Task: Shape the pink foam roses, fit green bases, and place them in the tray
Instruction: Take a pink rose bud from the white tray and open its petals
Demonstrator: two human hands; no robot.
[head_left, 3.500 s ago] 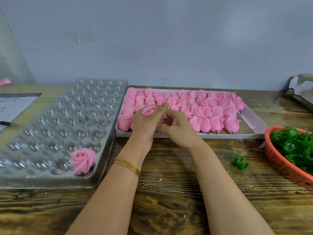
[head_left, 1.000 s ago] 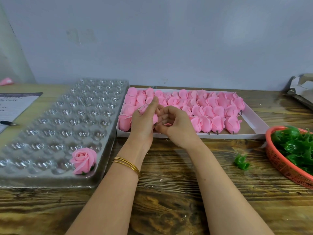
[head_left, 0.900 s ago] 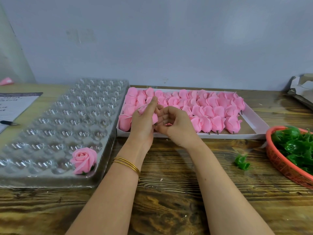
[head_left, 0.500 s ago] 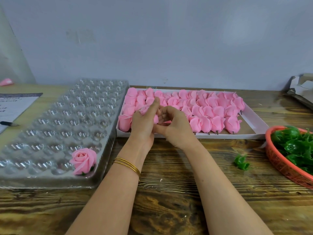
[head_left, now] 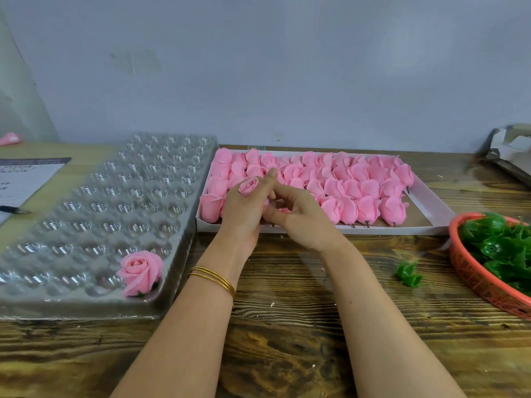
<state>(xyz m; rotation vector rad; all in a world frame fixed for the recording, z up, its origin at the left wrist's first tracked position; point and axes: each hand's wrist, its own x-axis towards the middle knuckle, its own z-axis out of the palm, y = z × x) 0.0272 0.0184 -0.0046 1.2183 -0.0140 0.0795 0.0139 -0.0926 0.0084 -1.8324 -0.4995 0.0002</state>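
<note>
My left hand (head_left: 244, 214) grips a pink foam rose (head_left: 248, 185), whose bud shows above the thumb. My right hand (head_left: 298, 218) is against it, fingers curled at the rose's side and pinching its petals. Both hands hover over the near left corner of a white box (head_left: 425, 222) holding several rows of unshaped pink roses (head_left: 347, 185). A clear plastic cell tray (head_left: 94, 214) lies at left with one finished rose (head_left: 141, 271) on a green base in its near right cell. Green bases (head_left: 505, 251) fill an orange basket (head_left: 482, 285); one loose green base (head_left: 408, 274) lies on the table.
The wooden table (head_left: 287, 326) extends to the near edge. A paper sheet (head_left: 23, 179) with a pen (head_left: 13, 209) lies far left. Torn cardboard packaging (head_left: 511, 150) sits at the back right. A grey wall stands behind everything.
The rose has turned in my left hand, so its bud now shows above the thumb again. My right fingers have shifted along its side. The tray, box and basket have not moved.
</note>
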